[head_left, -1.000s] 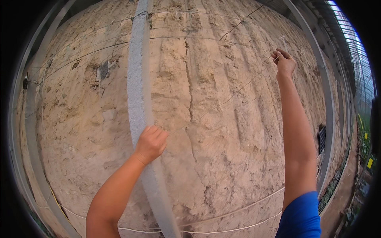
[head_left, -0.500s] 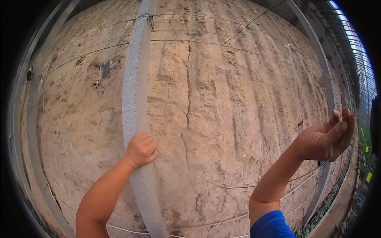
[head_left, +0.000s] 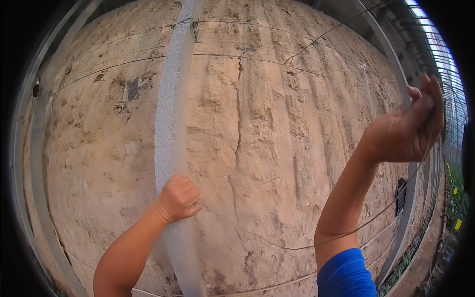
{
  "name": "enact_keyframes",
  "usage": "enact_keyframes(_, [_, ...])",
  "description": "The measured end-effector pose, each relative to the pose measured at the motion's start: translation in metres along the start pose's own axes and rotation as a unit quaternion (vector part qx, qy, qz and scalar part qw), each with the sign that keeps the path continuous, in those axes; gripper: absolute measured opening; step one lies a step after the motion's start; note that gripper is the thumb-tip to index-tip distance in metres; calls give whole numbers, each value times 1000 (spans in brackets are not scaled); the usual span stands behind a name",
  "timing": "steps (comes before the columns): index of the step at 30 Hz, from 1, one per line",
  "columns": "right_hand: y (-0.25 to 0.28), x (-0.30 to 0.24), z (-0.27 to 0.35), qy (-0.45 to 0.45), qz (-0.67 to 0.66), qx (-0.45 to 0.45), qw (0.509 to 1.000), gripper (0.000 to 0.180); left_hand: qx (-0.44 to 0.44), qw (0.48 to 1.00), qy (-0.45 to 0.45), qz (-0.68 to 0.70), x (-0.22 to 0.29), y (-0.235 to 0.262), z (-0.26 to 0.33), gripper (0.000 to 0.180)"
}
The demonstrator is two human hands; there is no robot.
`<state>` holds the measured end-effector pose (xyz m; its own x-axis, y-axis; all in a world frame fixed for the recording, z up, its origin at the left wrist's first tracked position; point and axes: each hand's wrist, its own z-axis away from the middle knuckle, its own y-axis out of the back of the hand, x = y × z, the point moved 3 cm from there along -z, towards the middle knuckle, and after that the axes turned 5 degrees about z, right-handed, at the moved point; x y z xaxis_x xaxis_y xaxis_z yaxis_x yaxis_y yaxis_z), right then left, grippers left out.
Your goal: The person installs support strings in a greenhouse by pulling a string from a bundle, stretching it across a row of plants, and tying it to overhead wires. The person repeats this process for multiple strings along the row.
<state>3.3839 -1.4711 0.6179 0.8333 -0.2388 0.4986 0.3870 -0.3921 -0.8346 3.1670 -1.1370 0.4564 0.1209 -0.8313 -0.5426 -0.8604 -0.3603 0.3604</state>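
Observation:
A pale concrete post (head_left: pixel 169 114) rises in front of an earthen wall. My left hand (head_left: pixel 180 198) is closed in a fist against the post's lower half; what it grips, if anything, is hidden. Raised at the far right, my right hand (head_left: pixel 408 121) has its fingers bent and pressed toward the thumb, with a thin wire (head_left: pixel 366 225) in it. From that hand the wire sags across my right forearm and back toward the post, fading from sight against the wall.
Behind the post, the rough earthen wall (head_left: pixel 277 148) has a long vertical crack. Wires (head_left: pixel 237 56) cross its upper part. More posts (head_left: pixel 39 148) stand left and right. Low plants (head_left: pixel 452 198) with yellow tags line a path at the right edge.
My right hand has moved up, lifting the wire so that it now passes over my forearm. My left hand stays at the post, slightly lower in the view.

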Motion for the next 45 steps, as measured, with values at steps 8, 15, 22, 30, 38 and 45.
enact_keyframes(8, [-302, 150, 168, -205, 93, -599, 768, 55, -19, 999, 35, -15, 3, 0, -2, 30])
enact_keyframes(15, [-181, 124, 268, -528, 42, -436, 728, 72, -23, 999, 34, -33, -1, -4, 0, 24])
enact_keyframes(22, [-257, 52, 277, -725, -178, -314, 586, 80, 1, 999, 39, -16, -3, -6, 2, 18])
enact_keyframes(30, [-273, 82, 286, -616, -13, -356, 703, 20, 5, 1000, 25, -17, -4, -7, 3, 19])
enact_keyframes(38, [-253, 76, 235, -570, -286, -189, 747, 22, 14, 1000, 21, -12, -4, -6, 3, 19])
enact_keyframes(45, [-244, 84, 191, -531, -141, -267, 792, 25, 34, 999, 23, 2, -2, -3, 1, 19])
